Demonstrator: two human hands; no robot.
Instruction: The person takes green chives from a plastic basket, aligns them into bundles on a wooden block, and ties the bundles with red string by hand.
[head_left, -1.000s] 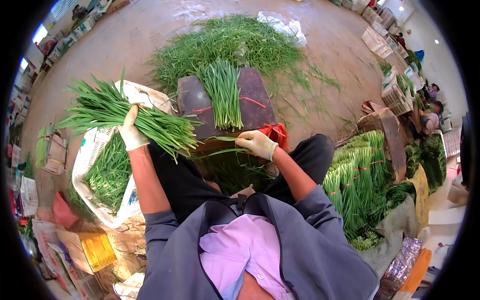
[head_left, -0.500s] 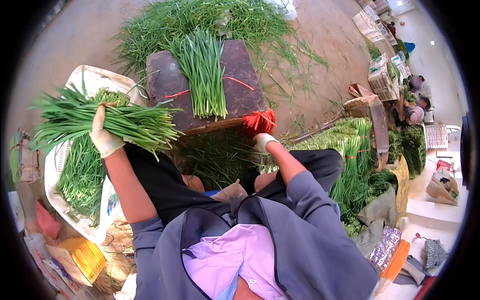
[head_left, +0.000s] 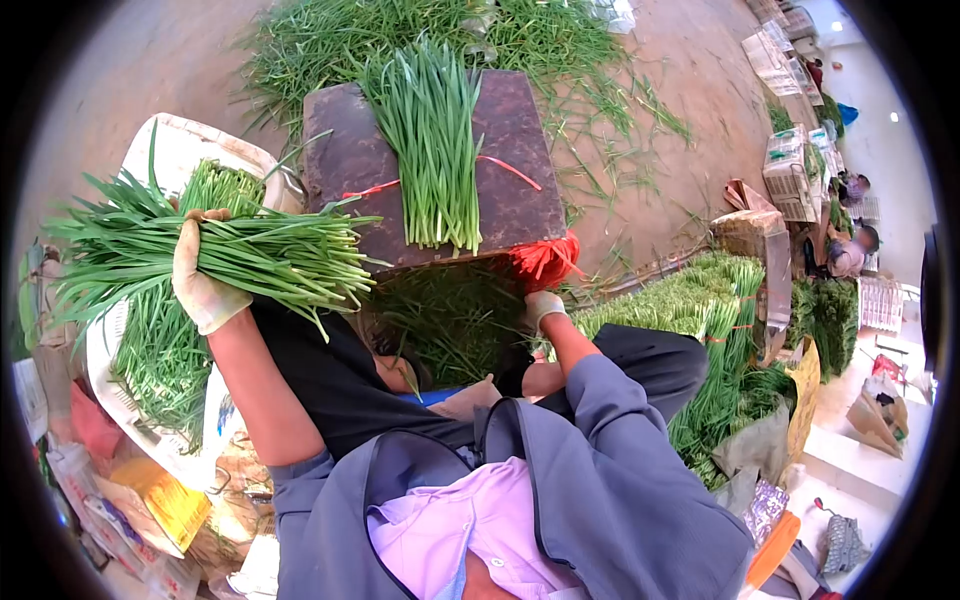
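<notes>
My left hand [head_left: 207,285], in a pale glove, is closed around a loose bunch of garlic chives [head_left: 270,250], held sideways above a white plastic basket [head_left: 105,370]. Ahead of me, another bunch of garlic chives [head_left: 430,150] lies on a dark, worn block-like stand [head_left: 335,150], across a red tie [head_left: 512,170]. A bundle of red ties [head_left: 545,262] hangs at the stand's near right corner. Just under it is my gloved right hand [head_left: 543,307], its fingers drawn together; whatever they pinch is too hidden to make out.
Loose chives [head_left: 330,45] are heaped on the floor beyond the stand. Bundled chives [head_left: 715,330] stand in rows at my right, by a brown box [head_left: 755,240]. More chives fill the basket at my left. Two people [head_left: 848,250] sit far right near crates [head_left: 790,170].
The view has shifted a little, so the stand and ties appear farther right. My right hand sits slightly lower against the ties. My left hand keeps its hold on the chives.
</notes>
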